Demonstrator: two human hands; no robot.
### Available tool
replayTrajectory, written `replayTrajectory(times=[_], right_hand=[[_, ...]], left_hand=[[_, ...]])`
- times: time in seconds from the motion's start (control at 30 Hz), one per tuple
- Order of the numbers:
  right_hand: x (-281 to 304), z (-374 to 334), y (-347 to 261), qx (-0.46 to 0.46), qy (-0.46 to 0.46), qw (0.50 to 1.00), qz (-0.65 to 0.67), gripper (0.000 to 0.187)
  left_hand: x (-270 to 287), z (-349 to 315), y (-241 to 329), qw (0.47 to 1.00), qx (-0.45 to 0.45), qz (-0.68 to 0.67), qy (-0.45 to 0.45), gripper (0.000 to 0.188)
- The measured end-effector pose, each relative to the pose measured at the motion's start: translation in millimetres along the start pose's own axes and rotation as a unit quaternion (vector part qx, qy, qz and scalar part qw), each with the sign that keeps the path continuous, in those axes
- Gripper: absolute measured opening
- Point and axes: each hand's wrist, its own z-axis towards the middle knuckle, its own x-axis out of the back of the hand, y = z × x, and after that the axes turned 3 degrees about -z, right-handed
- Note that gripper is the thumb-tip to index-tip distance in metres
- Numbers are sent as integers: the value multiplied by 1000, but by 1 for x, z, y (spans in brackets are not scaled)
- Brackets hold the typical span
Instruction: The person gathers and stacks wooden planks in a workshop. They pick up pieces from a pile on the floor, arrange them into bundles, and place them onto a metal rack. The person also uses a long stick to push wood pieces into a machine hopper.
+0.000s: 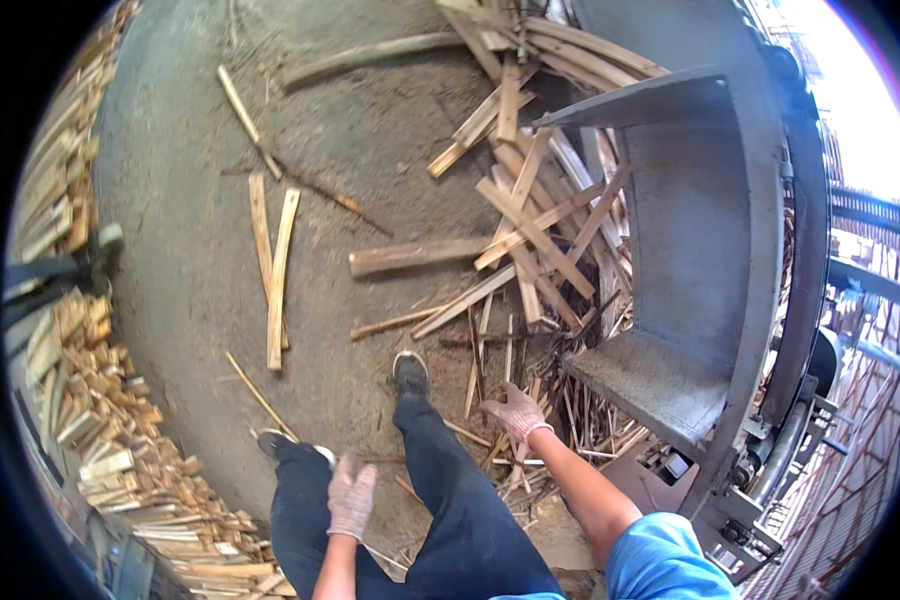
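Grey, dusty concrete (pixel 190 300) stretched ahead of both hands' fingers, littered with bark and splinters, and bright daylight came in far to their right. Well left of the fingers ran a long stack of split timber (pixel 135 450). Any marking on the small pale box (pixel 675 466) right of the right fingers was too small to read. The gloved right hand (pixel 518 413) had its fingers spread and pointing left, just beside thin wooden sticks (pixel 509 345); whether they touched could not be told. The gloved left hand (pixel 352 497) hung over a dark trouser leg (pixel 300 510), fingers extended and slightly parted. Ahead of the right fingers rose a heap of crossed slats (pixel 535 220); to their right a worn steel trough (pixel 690 240) closed off that side. Ahead of the left fingers, two overlapping planks (pixel 281 265) lay flat.
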Motion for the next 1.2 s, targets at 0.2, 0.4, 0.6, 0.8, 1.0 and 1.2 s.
replayTrajectory(times=[0.2, 0.4, 0.6, 0.8, 1.0, 1.2], right_hand=[[59, 16, 43, -23, 45, 999, 0, 84], [83, 15, 26, -2, 47, 999, 16, 76], [100, 95, 2, -50, 105, 993, -13, 75], [101, 233, -8, 22, 246, 956, -158, 84], [107, 343, 13, 60, 328, 921, -202, 43], [120, 304, -32, 317, 240, 890, -225, 22]], left_hand=[[-69, -3, 119, 994, 5, 25, -109, 61], [-92, 23, 139, 990, 43, 17, -134, 59], [-113, 58, 153, 986, 17, 97, -132, 55], [-158, 83, 129, 991, 94, 32, -92, 56], [-210, 87, 164, 973, 172, -4, -153, 57], [-229, 86, 131, 977, 168, 11, -129, 56]])
